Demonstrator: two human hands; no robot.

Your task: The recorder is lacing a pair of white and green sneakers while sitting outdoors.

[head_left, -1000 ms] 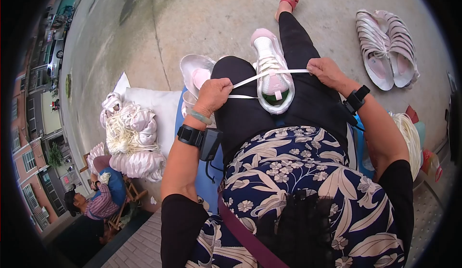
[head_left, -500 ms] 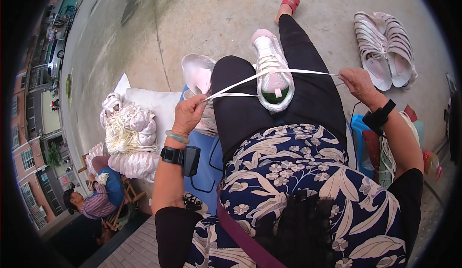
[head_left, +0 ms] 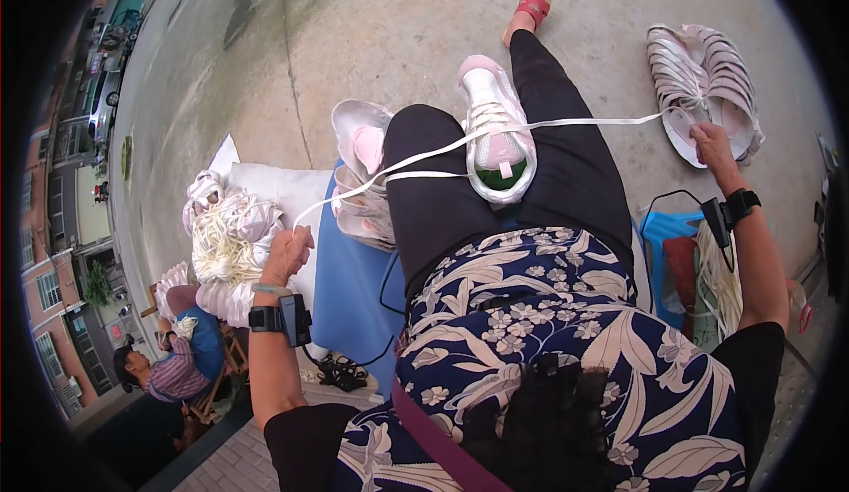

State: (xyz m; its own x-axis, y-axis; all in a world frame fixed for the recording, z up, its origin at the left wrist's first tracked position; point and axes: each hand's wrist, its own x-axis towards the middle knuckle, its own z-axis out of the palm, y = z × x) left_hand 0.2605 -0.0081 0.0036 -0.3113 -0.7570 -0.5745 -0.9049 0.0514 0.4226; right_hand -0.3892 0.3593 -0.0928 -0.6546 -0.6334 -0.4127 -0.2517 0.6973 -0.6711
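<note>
A white and pink sneaker [head_left: 500, 129] rests on my black-trousered lap, toe pointing away, with laces threaded through its front and green inside its opening. A flat white shoelace [head_left: 592, 122] stretches across it between my hands. My left hand [head_left: 287, 253] is out to the left, fingers closed on the lace, near a pile of shoe parts. A second strand [head_left: 429, 174] runs from the shoe's left side toward that hand. My right hand [head_left: 715, 149] is far out to the right, fingers pinched at the lace's other end, below bundled shoe uppers.
Stacked pink and white uppers [head_left: 706, 90] lie on the concrete at right. More uppers [head_left: 363, 152] stand left of my knee by a blue surface [head_left: 354, 266]. Cream laces [head_left: 225, 236] top the left pile. A blue crate [head_left: 663, 231] is at my right; another person [head_left: 172, 364] sits at lower left.
My hands have moved farther apart, the left one down and leftward, the right one outward to the right. The lace between them spans wider; the sneaker stays on my lap.
</note>
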